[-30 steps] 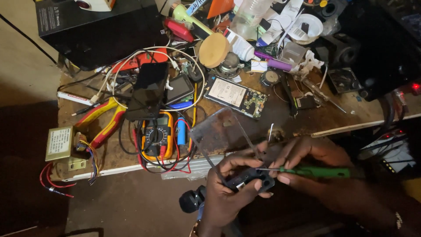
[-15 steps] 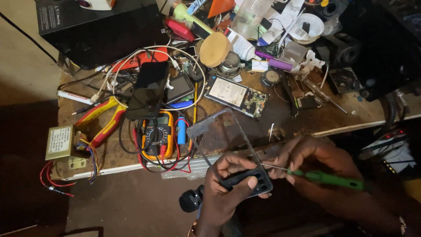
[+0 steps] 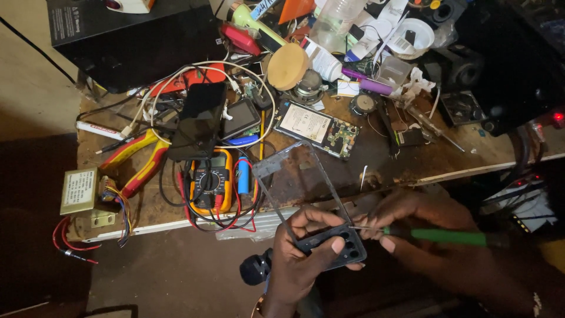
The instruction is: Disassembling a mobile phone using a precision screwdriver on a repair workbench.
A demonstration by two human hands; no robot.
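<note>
Left hand [image 3: 297,262]: lower centre of the frame, fingers curled around the camera-hole end of a dark phone frame [image 3: 306,200]; the frame's open rectangle rises up-left over the workbench [image 3: 382,159] edge.

Right hand [image 3: 412,224]: lower right, fingers closed on a green-handled screwdriver [image 3: 435,235] lying roughly level, its thin tip touching the frame beside the camera holes.

Orange multimeter [image 3: 212,179]: left of centre, on the bench, wrapped in red and black leads.

Blue cylindrical cell [image 3: 243,175]: just right of the multimeter.

Black phone [image 3: 197,121]: above the multimeter, lying on a white cable loop.

Opened phone [image 3: 316,128]: centre, its circuit board showing.

Red-and-yellow pliers [image 3: 138,159]: left of the multimeter.

Small transformer [image 3: 82,191]: far left, coloured wires trailing.

Round wooden disc [image 3: 287,66]: upper centre.

Black box [image 3: 132,35]: upper left.
</note>
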